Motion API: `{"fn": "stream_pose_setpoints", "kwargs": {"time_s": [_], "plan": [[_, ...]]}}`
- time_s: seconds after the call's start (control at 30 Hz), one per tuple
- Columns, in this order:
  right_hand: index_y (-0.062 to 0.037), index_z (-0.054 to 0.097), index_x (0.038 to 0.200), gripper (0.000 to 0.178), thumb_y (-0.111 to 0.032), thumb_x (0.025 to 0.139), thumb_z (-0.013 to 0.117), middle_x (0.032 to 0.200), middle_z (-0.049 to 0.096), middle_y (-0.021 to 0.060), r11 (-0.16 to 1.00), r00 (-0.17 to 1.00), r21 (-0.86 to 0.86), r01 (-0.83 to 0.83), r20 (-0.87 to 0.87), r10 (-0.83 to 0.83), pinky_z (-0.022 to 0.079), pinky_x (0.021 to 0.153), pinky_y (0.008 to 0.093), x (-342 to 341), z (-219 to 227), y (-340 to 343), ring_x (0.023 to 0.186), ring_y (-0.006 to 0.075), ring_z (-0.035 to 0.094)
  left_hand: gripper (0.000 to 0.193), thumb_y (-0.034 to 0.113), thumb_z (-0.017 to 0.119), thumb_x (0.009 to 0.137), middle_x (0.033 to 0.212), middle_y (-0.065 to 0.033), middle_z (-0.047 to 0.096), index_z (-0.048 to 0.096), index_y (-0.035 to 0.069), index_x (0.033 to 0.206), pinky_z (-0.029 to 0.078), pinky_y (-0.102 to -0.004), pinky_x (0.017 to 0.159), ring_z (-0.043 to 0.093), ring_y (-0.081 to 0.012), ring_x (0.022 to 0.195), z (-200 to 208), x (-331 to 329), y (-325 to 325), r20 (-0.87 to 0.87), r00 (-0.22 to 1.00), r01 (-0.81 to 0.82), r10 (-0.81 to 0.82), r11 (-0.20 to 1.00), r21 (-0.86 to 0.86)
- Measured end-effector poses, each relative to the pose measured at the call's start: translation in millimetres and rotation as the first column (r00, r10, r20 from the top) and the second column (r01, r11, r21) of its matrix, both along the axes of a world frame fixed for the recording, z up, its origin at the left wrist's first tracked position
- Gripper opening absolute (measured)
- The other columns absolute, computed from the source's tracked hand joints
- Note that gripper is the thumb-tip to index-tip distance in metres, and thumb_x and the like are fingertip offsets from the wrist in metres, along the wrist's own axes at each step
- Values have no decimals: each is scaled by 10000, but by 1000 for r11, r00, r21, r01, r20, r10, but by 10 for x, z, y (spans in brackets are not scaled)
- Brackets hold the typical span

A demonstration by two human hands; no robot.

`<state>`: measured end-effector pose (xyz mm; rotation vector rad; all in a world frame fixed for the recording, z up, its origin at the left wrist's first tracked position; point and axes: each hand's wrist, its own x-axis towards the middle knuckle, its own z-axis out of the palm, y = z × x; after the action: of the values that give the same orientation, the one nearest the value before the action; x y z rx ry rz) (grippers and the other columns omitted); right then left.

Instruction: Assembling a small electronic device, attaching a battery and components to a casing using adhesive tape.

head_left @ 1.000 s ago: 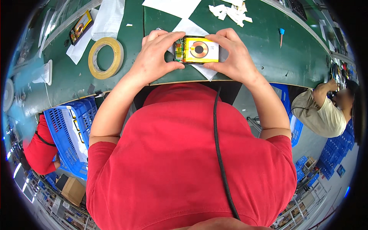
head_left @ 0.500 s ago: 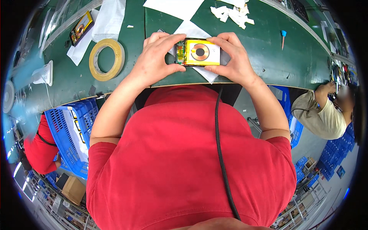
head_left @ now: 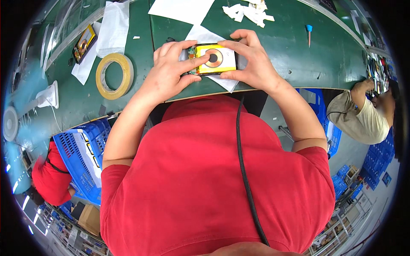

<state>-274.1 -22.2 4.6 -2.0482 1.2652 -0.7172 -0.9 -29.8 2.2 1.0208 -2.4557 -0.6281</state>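
Note:
Between my two hands is an open wireless power bank. It has a flat black case, a yellow-edged white face, a round copper coil and a green circuit board at its left end. My left hand grips that left end, one finger stretched across the face onto the coil and the thumb at the near edge. My right hand holds the right end, fingers along the far edge and thumb along the near one. Beneath the power bank, a white sheet lies on the green table.
A roll of tan tape lies left of my hands, near a second coil unit and a clear bag. Torn white scraps and a blue-topped tool lie farther off. Blue crates stand below the table; people work on both sides.
A finger of my left hand has come down from the far edge onto the coil. My right hand keeps its hold. The whole view has shifted slightly.

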Motion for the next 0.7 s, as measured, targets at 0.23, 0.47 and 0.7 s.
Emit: {"fn": "stream_pose_setpoints", "kwargs": {"time_s": [0.23, 0.47, 0.7], "plan": [[-141, 644, 1366, 826, -228, 606, 957, 1348, 474, 85, 1000, 1000, 0, -26, -18, 26, 519, 916, 340, -32, -48, 31, 973, 210, 549, 562, 227, 824, 785, 1438, -61, 507, 681, 299, 1324, 315, -463, 1108, 457, -332, 1288, 2, 2, 12, 16, 1000, 11, -11, 1000, -14], [-126, 648, 1351, 808, -317, 617, 930, 1347, 519, 97, 999, 1000, -46, -7, -15, 7, 513, 892, 374, -57, -33, 103, 1042, 246, 584, 550, 233, 815, 797, 1447, -67, 494, 678, 306, 1324, 316, -478, 1104, 457, -339, 1275, 11, -4, 18, 36, 999, 10, -9, 999, -33], [-58, 657, 1235, 569, -231, 724, 838, 1324, 623, 89, 879, 957, -439, -183, -286, 56, 484, 969, 455, 35, -4, 327, 1228, 290, 592, 571, 214, 825, 774, 1493, -78, 477, 692, 299, 1323, 322, -478, 1110, 445, -351, 1309, 28, -6, 25, 68, 998, 9, -7, 1000, -28]]}}
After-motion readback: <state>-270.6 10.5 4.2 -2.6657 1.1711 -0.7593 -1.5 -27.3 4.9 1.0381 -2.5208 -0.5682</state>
